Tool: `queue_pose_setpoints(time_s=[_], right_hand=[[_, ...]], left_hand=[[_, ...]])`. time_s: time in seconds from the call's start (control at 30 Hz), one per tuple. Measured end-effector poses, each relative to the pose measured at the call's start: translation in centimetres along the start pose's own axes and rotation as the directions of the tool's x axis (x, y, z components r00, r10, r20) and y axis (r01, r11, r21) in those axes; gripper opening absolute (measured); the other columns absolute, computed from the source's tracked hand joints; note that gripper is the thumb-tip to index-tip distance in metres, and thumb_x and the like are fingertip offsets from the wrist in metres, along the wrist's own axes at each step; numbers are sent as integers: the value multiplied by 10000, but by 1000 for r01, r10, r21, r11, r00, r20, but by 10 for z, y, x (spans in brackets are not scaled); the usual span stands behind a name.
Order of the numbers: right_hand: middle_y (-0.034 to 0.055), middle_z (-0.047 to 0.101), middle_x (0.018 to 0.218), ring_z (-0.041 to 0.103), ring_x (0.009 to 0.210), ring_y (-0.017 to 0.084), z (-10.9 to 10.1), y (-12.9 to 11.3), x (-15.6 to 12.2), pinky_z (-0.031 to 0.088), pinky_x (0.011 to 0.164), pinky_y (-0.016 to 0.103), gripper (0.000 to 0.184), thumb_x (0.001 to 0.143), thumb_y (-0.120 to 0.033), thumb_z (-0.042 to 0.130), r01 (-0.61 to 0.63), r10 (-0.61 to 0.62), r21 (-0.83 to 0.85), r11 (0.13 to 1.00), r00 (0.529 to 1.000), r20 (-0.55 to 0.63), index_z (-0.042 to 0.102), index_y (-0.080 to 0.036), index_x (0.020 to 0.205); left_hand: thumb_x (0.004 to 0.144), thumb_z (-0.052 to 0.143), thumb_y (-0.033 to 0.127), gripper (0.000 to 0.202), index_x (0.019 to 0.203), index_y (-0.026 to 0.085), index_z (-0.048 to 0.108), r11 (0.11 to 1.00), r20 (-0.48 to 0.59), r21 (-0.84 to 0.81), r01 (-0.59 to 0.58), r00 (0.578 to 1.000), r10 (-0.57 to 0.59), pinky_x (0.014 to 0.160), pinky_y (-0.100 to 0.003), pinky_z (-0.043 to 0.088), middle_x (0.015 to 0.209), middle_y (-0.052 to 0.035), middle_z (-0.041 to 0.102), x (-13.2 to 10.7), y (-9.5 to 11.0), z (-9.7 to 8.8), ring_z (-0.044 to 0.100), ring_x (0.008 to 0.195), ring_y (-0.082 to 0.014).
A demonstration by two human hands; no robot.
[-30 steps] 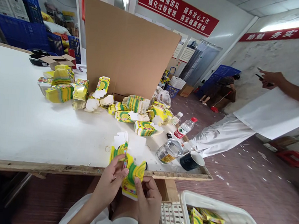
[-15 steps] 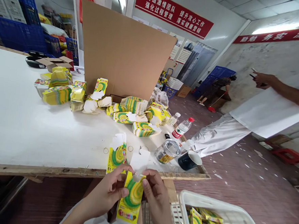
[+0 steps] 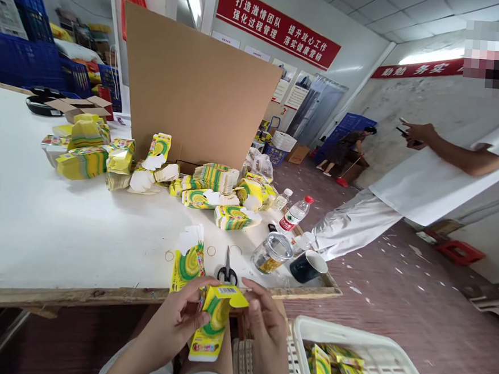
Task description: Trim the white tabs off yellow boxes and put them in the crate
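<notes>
My left hand (image 3: 180, 319) is closed around a small yellow carton (image 3: 212, 327) with a green swirl, held upright just past the table's front edge. The carton's top panel with a barcode is folded over, and a yellow tuck flap sticks out to the right. At that flap is my right hand (image 3: 268, 325), thumb by its tip and index finger lifted apart from the thumb. A stack of flat cartons (image 3: 188, 268) lies on the table beyond my left hand. Black-handled scissors (image 3: 227, 274) lie just beyond the carton I hold.
Bundles of flat cartons (image 3: 216, 177) stand before a large cardboard sheet (image 3: 196, 86). A clear jar (image 3: 272, 254), dark mug (image 3: 308, 266) and red-capped bottle (image 3: 295, 214) line the table's right side. A white basket (image 3: 367, 332) with cartons is at lower right. Two people are beyond.
The carton's white top flaps stood up before; now its top is folded over with the barcode showing. My right fingers have spread from a pinch. The scissors have come into clear view.
</notes>
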State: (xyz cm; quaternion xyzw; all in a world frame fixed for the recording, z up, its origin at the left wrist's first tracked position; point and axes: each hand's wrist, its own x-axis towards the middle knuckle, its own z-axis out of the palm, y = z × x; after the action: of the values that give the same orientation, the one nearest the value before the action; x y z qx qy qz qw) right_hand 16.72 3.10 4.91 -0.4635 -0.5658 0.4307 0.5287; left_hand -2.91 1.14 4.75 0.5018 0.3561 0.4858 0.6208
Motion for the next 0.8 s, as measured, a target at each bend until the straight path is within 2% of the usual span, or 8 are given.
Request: queue_pose_setpoints(time_s=[0.07, 0.13, 0.27, 0.37, 0.5, 0.6, 0.8], right_hand=[[19, 627, 733, 575, 643, 174, 0, 2, 0, 479, 595, 276, 445, 888, -502, 640, -85, 83, 17, 996, 990, 117, 639, -212, 1226], [-35, 530, 652, 502, 597, 146, 3, 4, 0, 432, 569, 246, 490, 865, -488, 674, -105, 107, -22, 994, 981, 159, 611, -212, 1265], [-54, 466, 642, 445, 580, 129, 10, 7, 1, 394, 543, 222, 438, 866, -460, 659, -49, 66, -134, 990, 990, 127, 631, -193, 1213], [-62, 457, 637, 416, 528, 110, 12, 2, 2, 366, 493, 205, 366, 870, -397, 654, 2, 21, -211, 978, 994, 108, 640, -188, 1169], [-37, 584, 689, 513, 566, 130, 14, -7, 1, 424, 513, 203, 399, 834, -308, 674, -10, 50, -215, 977, 981, 185, 569, -208, 1205], [-18, 648, 722, 553, 577, 146, 17, -7, 1, 452, 537, 218, 356, 833, -276, 644, -31, 79, -248, 968, 980, 185, 536, -218, 1167], [-98, 471, 564, 442, 467, 133, 26, 16, 0, 337, 479, 224, 327, 850, -284, 595, 62, -21, -426, 903, 995, 100, 511, -224, 1161]], left_hand=[[902, 650, 397, 469, 1333, 253, 535, 1000, -17, 28, -1, 1000, 2, 858, -305, 532, 1187, -102, 711, 0, -2, 0, 691, 1000, -241], [923, 613, 410, 455, 1346, 267, 525, 999, -4, 39, -13, 1000, 13, 923, -323, 517, 1252, -104, 678, -1, -3, 0, 667, 1083, -255], [953, 554, 408, 483, 1407, 265, 471, 996, 30, 88, -15, 999, 13, 1035, -380, 455, 1380, -131, 598, -5, -3, -1, 581, 1238, -284], [954, 552, 402, 511, 1431, 255, 445, 996, 32, 82, 16, 999, -19, 1063, -418, 433, 1391, -144, 593, -7, -2, -1, 576, 1246, -292], [949, 566, 396, 536, 1450, 269, 423, 1000, 50, 18, 8, 999, -9, 1043, -422, 452, 1355, -138, 629, -7, -1, 1, 603, 1222, -291], [948, 561, 422, 557, 1464, 272, 414, 1000, 63, 29, 1, 998, -3, 1042, -430, 453, 1385, -146, 606, -5, 0, 3, 589, 1239, -300], [937, 563, 458, 551, 1442, 268, 450, 1000, 39, 27, 14, 999, -15, 1079, -433, 430, 1416, -143, 581, -6, 1, 0, 557, 1285, -305]])
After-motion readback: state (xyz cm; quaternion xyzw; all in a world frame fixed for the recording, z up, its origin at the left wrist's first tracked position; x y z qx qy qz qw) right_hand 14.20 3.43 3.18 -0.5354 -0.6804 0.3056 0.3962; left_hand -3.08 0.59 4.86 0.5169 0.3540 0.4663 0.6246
